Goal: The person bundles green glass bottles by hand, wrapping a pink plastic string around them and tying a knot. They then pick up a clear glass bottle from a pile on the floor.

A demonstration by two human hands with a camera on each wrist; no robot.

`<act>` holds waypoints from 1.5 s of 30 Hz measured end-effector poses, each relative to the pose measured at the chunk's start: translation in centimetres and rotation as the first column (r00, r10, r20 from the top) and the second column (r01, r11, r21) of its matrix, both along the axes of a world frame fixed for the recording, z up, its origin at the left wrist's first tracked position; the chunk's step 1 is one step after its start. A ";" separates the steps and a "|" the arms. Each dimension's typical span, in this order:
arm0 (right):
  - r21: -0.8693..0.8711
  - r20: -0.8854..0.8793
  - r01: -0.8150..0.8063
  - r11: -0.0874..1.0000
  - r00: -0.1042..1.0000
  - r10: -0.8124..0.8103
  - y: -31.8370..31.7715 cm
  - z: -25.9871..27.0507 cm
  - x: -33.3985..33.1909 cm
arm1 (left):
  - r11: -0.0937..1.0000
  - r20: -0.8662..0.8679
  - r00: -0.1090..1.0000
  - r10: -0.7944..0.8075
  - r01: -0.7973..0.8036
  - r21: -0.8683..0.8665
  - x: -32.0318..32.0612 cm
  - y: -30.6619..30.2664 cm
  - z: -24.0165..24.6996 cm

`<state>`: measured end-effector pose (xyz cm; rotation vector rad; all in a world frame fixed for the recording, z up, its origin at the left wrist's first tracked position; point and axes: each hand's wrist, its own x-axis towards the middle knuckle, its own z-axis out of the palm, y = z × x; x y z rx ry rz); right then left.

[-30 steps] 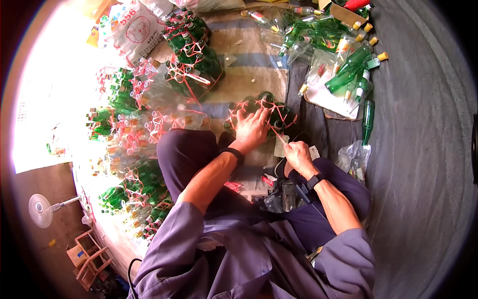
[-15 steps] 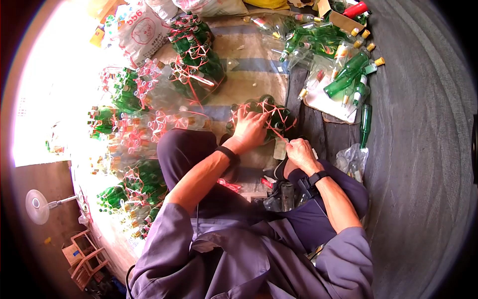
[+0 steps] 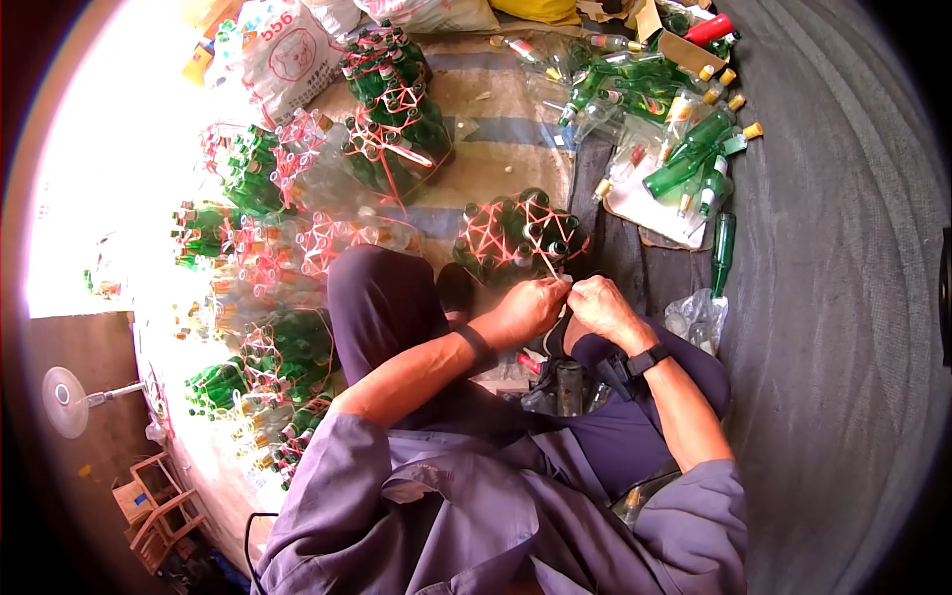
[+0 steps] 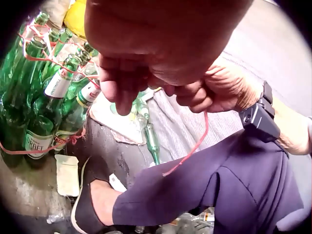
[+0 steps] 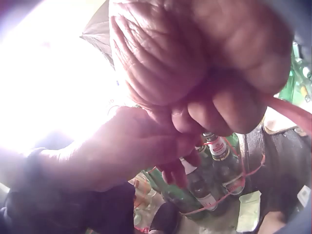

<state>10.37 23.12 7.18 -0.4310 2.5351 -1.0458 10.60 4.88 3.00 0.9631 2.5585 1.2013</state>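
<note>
A bundle of green glass bottles (image 4: 41, 119) stands upright in front of the legs, laced round necks and bodies with pinkish-red plastic twine (image 4: 201, 139). Close in front of it, my left hand (image 3: 528, 310) and right hand (image 3: 603, 309) meet, knuckles side by side. A strand runs from the bundle to where they meet. Curled fingers of the right hand grip the twine, whose loose tail hangs below them in the left wrist view. The left hand's thumb and forefinger pinch at the strand; their tips are partly hidden. Its other fingers hang down.
More tied bottle bundles (image 3: 392, 134) stand to the left. Loose bottles (image 3: 694, 149) lie at the back right, some on a white board (image 3: 654, 213). A printed white sack (image 3: 283, 59) is at the back left. A fan (image 3: 65, 402) stands far left.
The left hand has left the top of the bottle bundle and come back toward the body, beside the right hand. The right hand keeps hold of the twine, nearly in place.
</note>
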 end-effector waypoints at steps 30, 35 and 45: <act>-0.243 0.657 0.541 0.805 0.703 -0.274 6.4 2.0 -9.8 | 0.998 -0.022 0.998 -0.055 0.055 0.001 0.6 1.3 0.1; -0.114 0.766 0.314 0.943 0.632 -0.118 1.5 -4.5 -8.0 | 0.998 -0.029 0.997 -0.069 0.069 -0.007 0.8 1.3 -0.3; -0.215 0.294 0.189 0.958 0.948 -0.121 -1.0 -11.3 -7.1 | 0.998 -0.001 0.999 -0.049 0.049 -0.040 0.1 0.1 -0.3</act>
